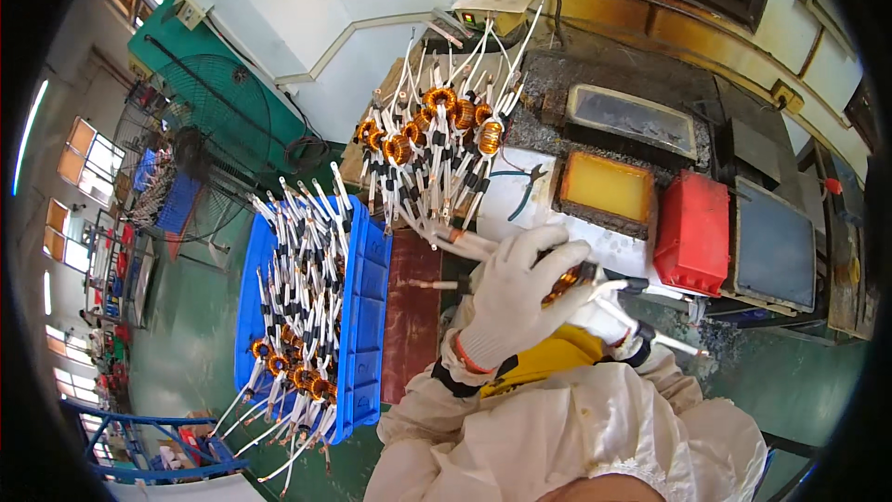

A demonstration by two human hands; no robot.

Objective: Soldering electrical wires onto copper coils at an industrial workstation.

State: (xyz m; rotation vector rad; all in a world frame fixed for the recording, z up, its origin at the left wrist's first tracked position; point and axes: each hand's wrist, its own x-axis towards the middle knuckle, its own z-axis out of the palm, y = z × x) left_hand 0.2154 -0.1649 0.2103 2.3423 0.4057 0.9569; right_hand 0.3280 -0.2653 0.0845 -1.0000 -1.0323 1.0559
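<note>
A green floor spreads around your workbench, with a pale wall behind it. The copper coil sits between the thumb and fingers of your left hand, which close around its ring; holding it there seems to leave the pale leads free to jut out past your grip. Your right hand is mostly hidden just behind those fingers, so how its own fingers stand cannot be told; it probably steadies the piece. Just beyond your left fingertips lie the pliers, presumably kept in easy reach. Beyond and right of your fingers sit a yellow-filled tray and, next to it, a red box. Farther out, ahead and left of your fingers, a heap of coils stands bunched, perhaps to save space. Well left of them, the blue bin holds more, their leads lying mostly one way, likely against tangling.
</note>
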